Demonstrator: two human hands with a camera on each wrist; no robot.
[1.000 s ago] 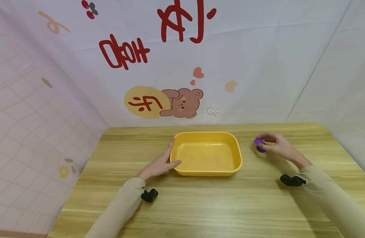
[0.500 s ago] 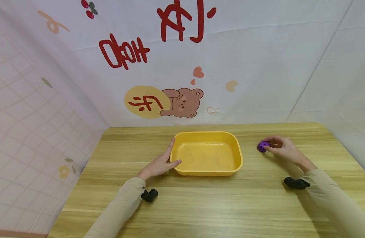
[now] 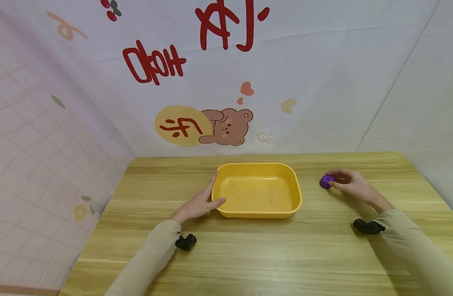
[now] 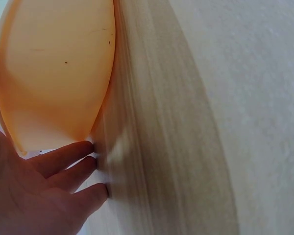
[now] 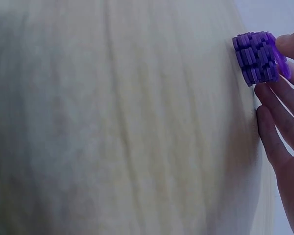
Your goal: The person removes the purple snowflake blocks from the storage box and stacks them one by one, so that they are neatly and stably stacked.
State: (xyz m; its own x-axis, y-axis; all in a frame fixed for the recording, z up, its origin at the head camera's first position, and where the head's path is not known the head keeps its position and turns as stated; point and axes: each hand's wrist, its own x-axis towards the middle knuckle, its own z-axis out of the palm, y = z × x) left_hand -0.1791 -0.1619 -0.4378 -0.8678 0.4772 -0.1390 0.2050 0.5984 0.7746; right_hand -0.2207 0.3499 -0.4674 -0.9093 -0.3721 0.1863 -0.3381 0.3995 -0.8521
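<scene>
A small stack of purple notched discs (image 5: 256, 58) stands on the table to the right of the yellow plastic tray (image 3: 256, 215). My right hand (image 3: 353, 186) pinches the topmost purple disc (image 5: 281, 59) between thumb and fingers. That disc lies slightly tilted against the top of the stack, and the other fingers spread beside it near the tabletop. My left hand (image 3: 198, 203) holds the tray's left end, its thumb over the rim and its fingers along the outer wall. In the left wrist view, several fingertips (image 4: 90, 196) reach down to the table beside the tray.
The wooden table (image 3: 256, 259) stretches in front of the tray and out to both sides. A white wall cloth (image 3: 322, 82) with a printed bear and red characters rises behind its far edge. Black wrist devices (image 3: 368, 227) sit at both cuffs.
My right hand has shifted slightly right and brought its purple disc onto the purple stack. For the last half second it has stayed nearly still. My left hand and the tray have not moved.
</scene>
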